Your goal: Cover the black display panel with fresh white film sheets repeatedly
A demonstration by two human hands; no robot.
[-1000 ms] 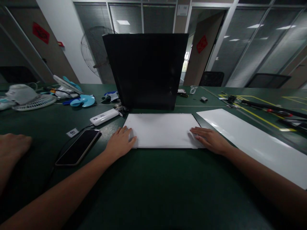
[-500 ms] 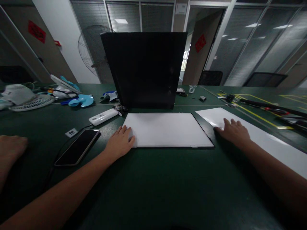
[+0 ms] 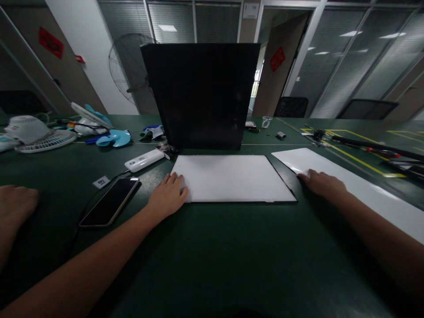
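Note:
My left hand lies flat with spread fingers on the left edge of a white rectangular panel, which has a thin dark border and lies on the table. At the right, my right hand is closed on the near edge of a long glossy white sheet. Its thumb is at the edge and its fingers bend over the top; the fingertips are partly hidden. The sheet runs out of view at the right, beneath my forearm.
Behind the panel stands a large black screen. A phone and a white power bank lie left. Another person's hand rests at the left edge. Fan parts are farther back, and black strips lie far right.
My right hand's raised fingers have come down and closed on the sheet's edge. The left hand stays on the panel. The view has shifted slightly.

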